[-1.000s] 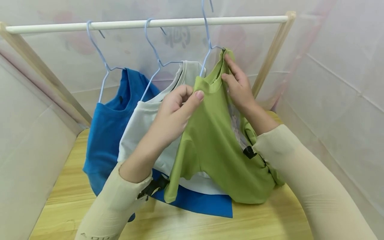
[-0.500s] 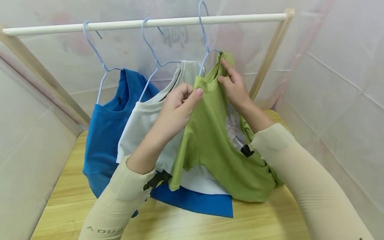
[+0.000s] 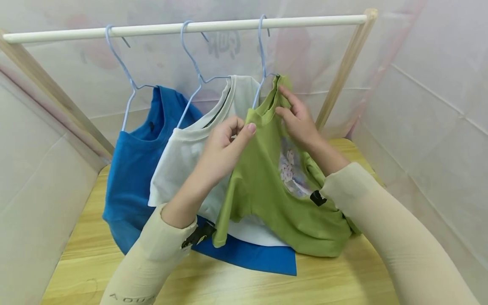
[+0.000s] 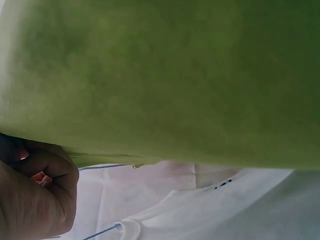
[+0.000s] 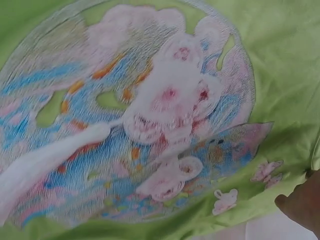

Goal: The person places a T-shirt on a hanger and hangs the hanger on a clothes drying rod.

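A green T-shirt [image 3: 263,178] hangs on a light-blue wire hanger [image 3: 262,55], whose hook curves over the white rod [image 3: 316,21]. My left hand [image 3: 223,148] pinches the shirt's near shoulder between thumb and curled fingers. At the far shoulder, my right hand [image 3: 301,120] holds the cloth by the neckline, index finger stretched along it. The left wrist view is mostly green cloth, with the left hand [image 4: 40,195] at the lower left. A floral print [image 5: 170,95] on the shirt fills the right wrist view; only part of the right hand [image 5: 305,205] shows there.
Left of the green shirt, a white shirt [image 3: 183,156] and a blue shirt [image 3: 133,169] hang on matching hangers from the rod. Wooden posts [image 3: 345,72] support the rod. Hems lie on the wood-grain table [image 3: 213,288]. Pale sheets [image 3: 427,84] stand around it.
Both hands have come down with the green shirt. Its hanger hook has dropped from above the rod to rest over it. More of the shirt's print shows.
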Tool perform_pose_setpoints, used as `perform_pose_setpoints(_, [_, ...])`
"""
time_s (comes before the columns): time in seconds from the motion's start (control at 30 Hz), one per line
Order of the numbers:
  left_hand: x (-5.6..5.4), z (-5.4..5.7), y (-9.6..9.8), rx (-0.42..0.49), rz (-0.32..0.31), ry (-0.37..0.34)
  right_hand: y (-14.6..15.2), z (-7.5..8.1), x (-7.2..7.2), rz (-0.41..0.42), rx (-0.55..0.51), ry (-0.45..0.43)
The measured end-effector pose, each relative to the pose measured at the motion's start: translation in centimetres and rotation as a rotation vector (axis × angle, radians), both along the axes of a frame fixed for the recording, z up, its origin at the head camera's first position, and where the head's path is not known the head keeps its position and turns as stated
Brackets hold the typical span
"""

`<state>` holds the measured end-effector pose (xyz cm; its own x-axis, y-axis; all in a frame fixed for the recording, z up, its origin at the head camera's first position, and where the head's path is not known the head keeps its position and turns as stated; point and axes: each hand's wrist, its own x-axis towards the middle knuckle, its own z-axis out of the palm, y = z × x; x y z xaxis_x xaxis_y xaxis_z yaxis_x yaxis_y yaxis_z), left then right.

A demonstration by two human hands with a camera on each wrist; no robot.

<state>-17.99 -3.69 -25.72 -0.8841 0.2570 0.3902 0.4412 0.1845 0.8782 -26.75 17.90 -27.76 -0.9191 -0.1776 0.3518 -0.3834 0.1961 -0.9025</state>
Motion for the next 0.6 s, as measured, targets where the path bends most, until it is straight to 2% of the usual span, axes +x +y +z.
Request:
perform_pose_setpoints(0.13, [0.2, -0.3, -0.3, 0.011, -0.005, -0.002, 0.2, -0.3, 0.7, -0.011, 0.068, 0.032])
perform_pose_setpoints(0.23, [0.3, -0.4, -0.6, 0.035, -0.001, -0.017, 0.8, -1.1, 0.4, -0.034, 0.131, 0.062])
perform_pose_setpoints(0.37, [0.7, -0.5, -1.2, 0.035, 0.001, -0.031, 1.2, -1.2, 1.3, -0.035, 0.148, 0.066])
perform_pose_setpoints(0.43, [1.1, -0.6, -1.5, 0.022, -0.002, -0.033, 1.1, -0.7, 2.4, -0.031, 0.149, 0.063])
perform_pose_setpoints(0.6, [3.2, -0.9, -2.5, -0.080, 0.019, -0.013, 1.9, -1.7, 3.7, -0.015, 0.161, 0.103])
